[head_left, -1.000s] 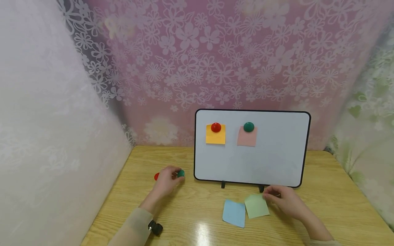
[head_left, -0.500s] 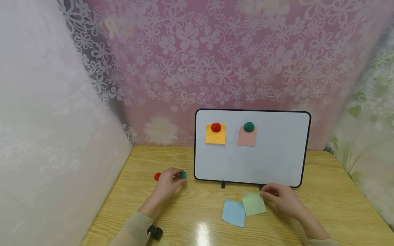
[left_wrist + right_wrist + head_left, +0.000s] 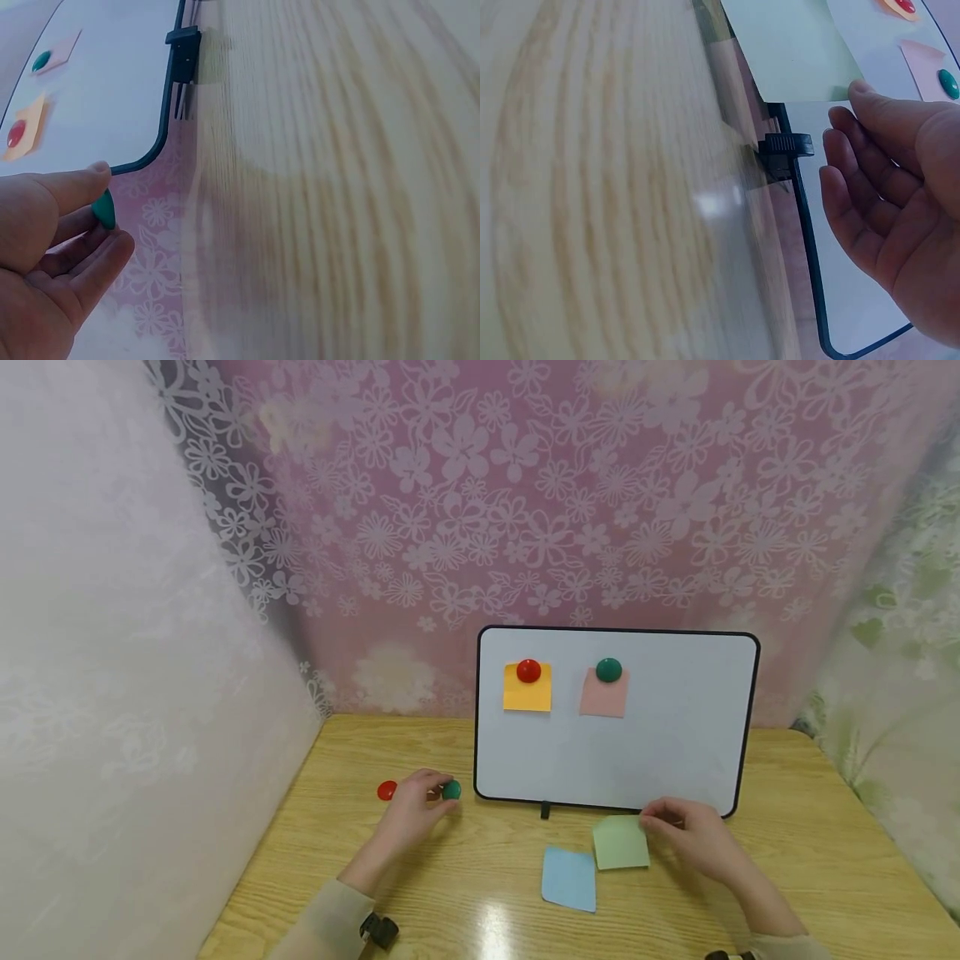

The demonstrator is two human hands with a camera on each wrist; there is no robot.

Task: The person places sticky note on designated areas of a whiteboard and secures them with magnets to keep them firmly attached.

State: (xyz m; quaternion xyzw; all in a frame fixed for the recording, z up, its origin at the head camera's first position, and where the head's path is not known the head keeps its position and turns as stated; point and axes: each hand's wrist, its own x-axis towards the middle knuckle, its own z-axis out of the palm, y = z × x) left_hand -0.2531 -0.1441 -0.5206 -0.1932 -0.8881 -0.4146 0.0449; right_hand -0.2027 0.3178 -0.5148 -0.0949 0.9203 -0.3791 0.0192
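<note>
My left hand (image 3: 411, 806) pinches a round green magnet (image 3: 452, 790) between thumb and fingers, just left of the whiteboard's lower left corner; the left wrist view shows the magnet (image 3: 104, 210) edge-on at the fingertips. A red magnet (image 3: 387, 790) lies on the table beside that hand. With thumb and fingertips my right hand (image 3: 693, 835) holds a light green sticky note (image 3: 620, 843) by its upper right corner, in front of the board's lower edge. In the right wrist view the note (image 3: 791, 49) hangs past the thumb tip. A blue sticky note (image 3: 568, 879) lies flat on the table.
A black-framed whiteboard (image 3: 675, 727) stands on small black feet (image 3: 545, 810) at the back of the wooden table (image 3: 465, 893). On it, an orange note (image 3: 527, 697) sits under a red magnet (image 3: 528, 671), and a pink note (image 3: 604, 700) under a green magnet (image 3: 609, 670).
My right hand has raised the light green note off the blue one, toward the board. My left hand has shifted slightly right with the green magnet, baring more of the red magnet.
</note>
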